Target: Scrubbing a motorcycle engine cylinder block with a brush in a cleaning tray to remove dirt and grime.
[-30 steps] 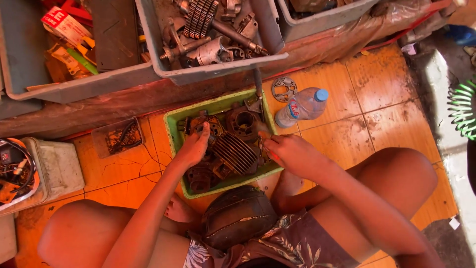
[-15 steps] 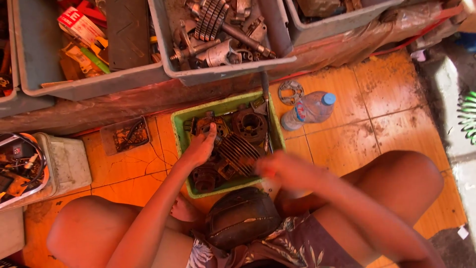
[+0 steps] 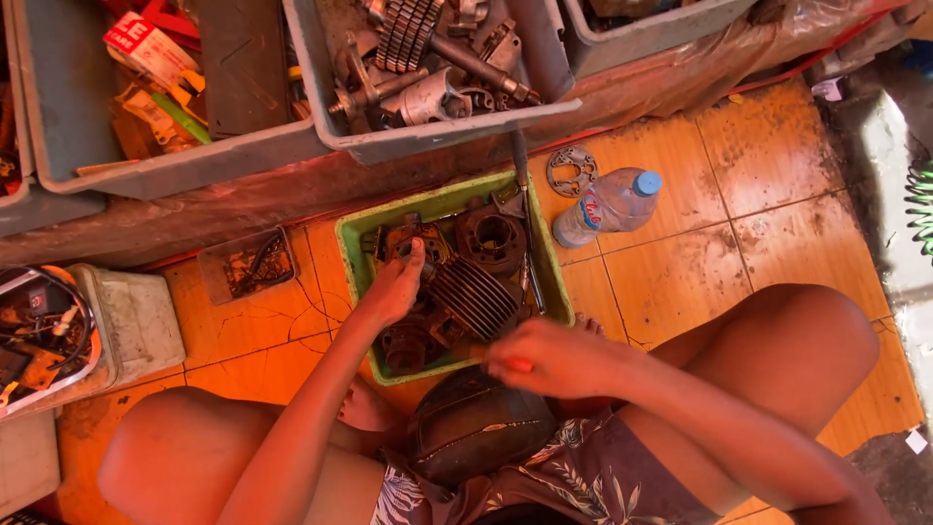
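A green tray on the orange tiled floor holds greasy engine parts: a finned cylinder, a round barrel and other dark pieces. My left hand reaches into the tray's left side, fingers curled down over a dark engine part. My right hand is blurred and hovers just past the tray's near edge, fingers loosely curled. Whether it holds anything is unclear. Below it, between my knees, sits a dark rounded metal shell.
Grey bins of gears and metal parts and of boxes stand on a low ledge behind the tray. A plastic water bottle and a flat gasket lie to its right. A small rusty tray and a white container sit to its left.
My right hand has pulled back from the tray's right edge toward my body. My left hand has stayed on the parts in the tray.
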